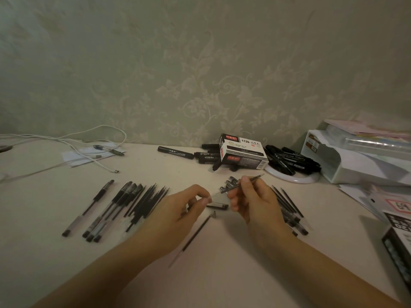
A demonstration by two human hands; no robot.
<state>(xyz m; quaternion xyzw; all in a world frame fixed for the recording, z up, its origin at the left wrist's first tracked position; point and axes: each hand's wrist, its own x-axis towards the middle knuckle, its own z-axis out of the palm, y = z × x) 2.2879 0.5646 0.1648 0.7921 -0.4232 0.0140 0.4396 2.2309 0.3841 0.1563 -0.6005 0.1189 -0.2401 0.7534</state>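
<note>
Above the smooth pale table [222,276], your right hand [253,201] pinches a thin, dark refill [255,177] mid-shaft, with its metal tip pointing up and to the right. Your left hand [184,207] pinches its clear tail end. A stubby black cap [217,206] lies just beneath. Slim pens [106,210] fan out to the left, and bare tabletop opens between your forearms.

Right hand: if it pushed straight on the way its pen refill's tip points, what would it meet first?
Probably the black markers on the white plate: the right hand aims the pen refill at them. Its height is unclear, so it might pass over.
</note>
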